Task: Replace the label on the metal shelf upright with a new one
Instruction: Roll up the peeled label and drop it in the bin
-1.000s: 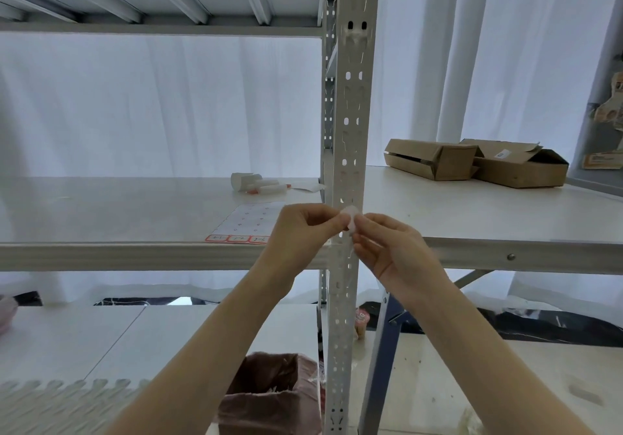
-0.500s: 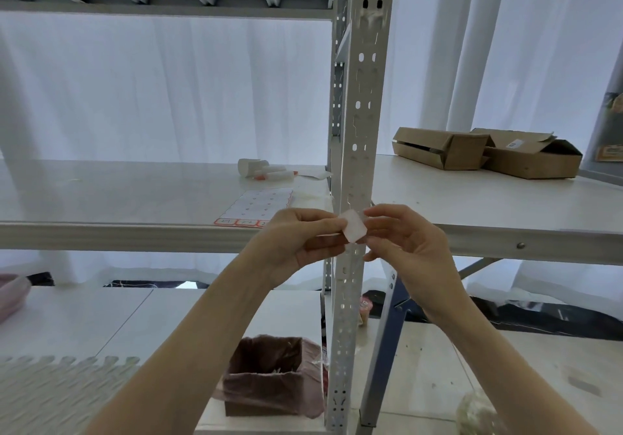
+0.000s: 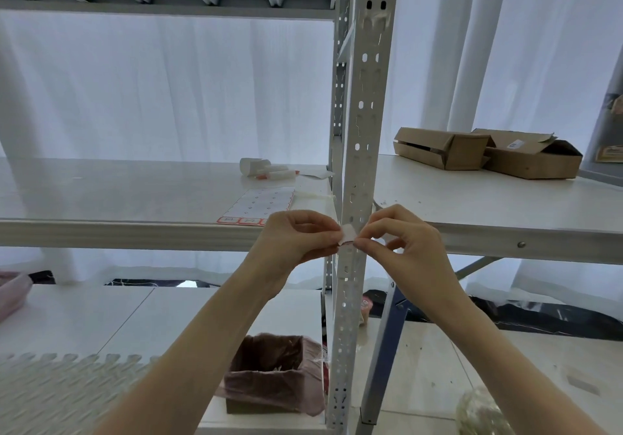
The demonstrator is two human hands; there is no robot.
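A pale grey perforated metal shelf upright (image 3: 365, 104) runs top to bottom through the middle of the view. In front of it, at the height of the middle shelf, both hands pinch a small white label (image 3: 348, 234) with a reddish lower edge. My left hand (image 3: 296, 237) grips its left side between thumb and forefinger. My right hand (image 3: 403, 237) pinches its right edge. A label sheet (image 3: 259, 205) with red-bordered stickers along its near edge lies on the shelf just left of the upright. Sticker residue (image 3: 375, 18) shows near the upright's top.
Rolled white paper scraps (image 3: 264, 169) lie farther back on the middle shelf (image 3: 118, 195). Two open cardboard boxes (image 3: 485, 151) sit on the shelf to the right. A lined waste bin (image 3: 273, 372) stands below, left of the upright. White curtains hang behind.
The view has tilted and shifted slightly. Both hands stay together at the upright, working the small label between the fingertips; it now shows a reddish lower edge.
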